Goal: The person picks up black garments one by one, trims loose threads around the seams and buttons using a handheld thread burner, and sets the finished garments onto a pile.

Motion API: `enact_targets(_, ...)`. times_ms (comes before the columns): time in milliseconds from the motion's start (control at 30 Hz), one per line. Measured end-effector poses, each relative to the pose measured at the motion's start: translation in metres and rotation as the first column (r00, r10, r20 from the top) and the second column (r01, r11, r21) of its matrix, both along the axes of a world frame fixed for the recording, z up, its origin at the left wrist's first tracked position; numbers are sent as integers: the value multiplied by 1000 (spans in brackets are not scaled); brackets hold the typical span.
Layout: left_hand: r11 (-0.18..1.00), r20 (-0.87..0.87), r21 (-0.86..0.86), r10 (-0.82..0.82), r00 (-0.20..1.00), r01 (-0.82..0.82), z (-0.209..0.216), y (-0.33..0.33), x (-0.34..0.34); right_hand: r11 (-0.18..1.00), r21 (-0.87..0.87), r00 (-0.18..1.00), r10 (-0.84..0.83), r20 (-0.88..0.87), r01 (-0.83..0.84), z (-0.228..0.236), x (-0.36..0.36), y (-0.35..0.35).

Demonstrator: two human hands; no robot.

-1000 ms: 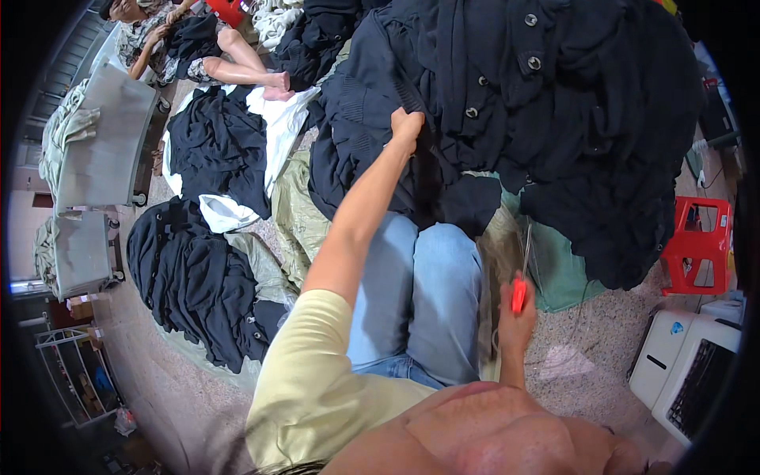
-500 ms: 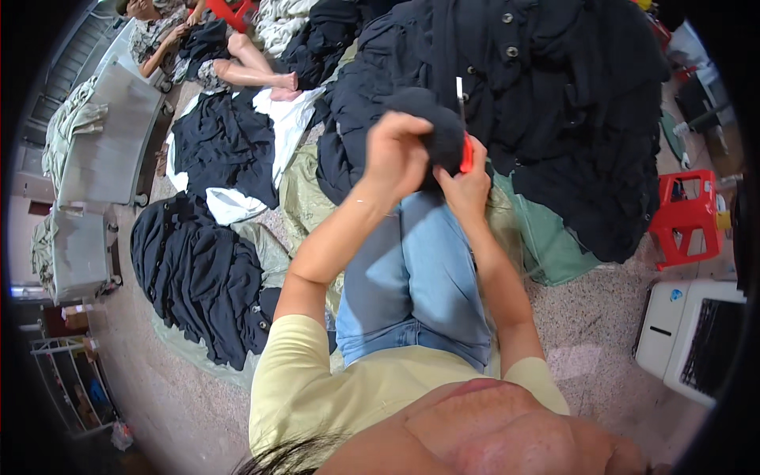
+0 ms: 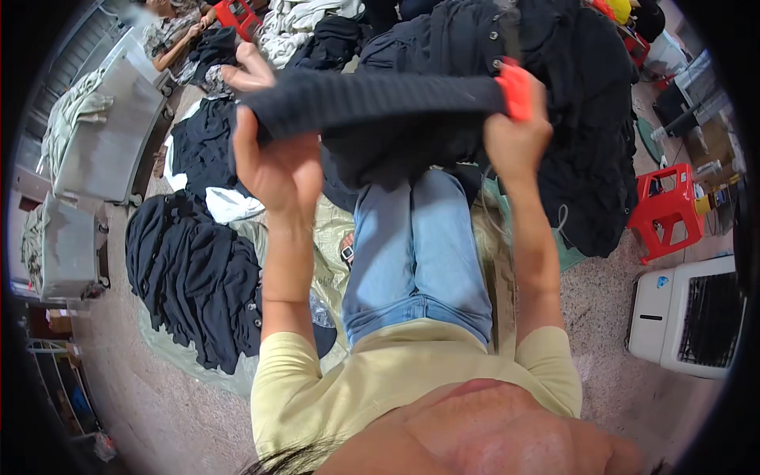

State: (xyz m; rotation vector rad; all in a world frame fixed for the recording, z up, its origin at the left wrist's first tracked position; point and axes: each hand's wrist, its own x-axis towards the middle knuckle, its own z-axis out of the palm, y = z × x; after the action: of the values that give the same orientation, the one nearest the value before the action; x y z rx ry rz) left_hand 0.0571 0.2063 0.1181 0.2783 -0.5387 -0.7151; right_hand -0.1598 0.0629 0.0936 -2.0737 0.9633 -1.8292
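A black knit garment (image 3: 380, 99) stretches between my two hands above my lap, its ribbed band pulled wide. My left hand (image 3: 281, 170) grips the band's left end, with the thumb in front and the fingers partly hidden by the cloth. At the other end, my right hand (image 3: 518, 138) is closed on the band. The same hand also holds a red-handled tool (image 3: 514, 91); its upper part is blurred, and I cannot tell its exact kind. The loose body of the garment hangs below the band, over my knees.
A big heap of black garments (image 3: 578, 134) lies ahead and to the right. Another black pile (image 3: 194, 277) is on the left. Grey wheeled bins (image 3: 107, 134) stand far left; a red stool (image 3: 669, 210) and white air cooler (image 3: 685, 317) are right. Another person (image 3: 178, 39) sits at the far left.
My hands have moved apart, the left one to the left and the right one up and to the right. The bunched black garment is now stretched out between them.
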Motion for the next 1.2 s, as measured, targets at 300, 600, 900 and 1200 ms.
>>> enact_targets(300, 223, -202, 672, -863, 464, 707, -213, 121, -136, 809, 215, 833, -502, -232, 547, -137, -220, 62)
enact_targets(600, 153, 239, 969, -352, 905, -196, -307, 167, -38, 434, 798, 889, -13, -458, 417, -256, -288, 119)
enact_targets(900, 157, -578, 808, 33, 815, 567, -480, 163, -18, 590, 807, 722, 560, -405, -5, -137, -157, 152)
enact_targets(1200, 704, -435, 705, 522, 734, -83, -382, 138, 68, 661, 750, 663, 557, -500, 11, -132, -107, 161)
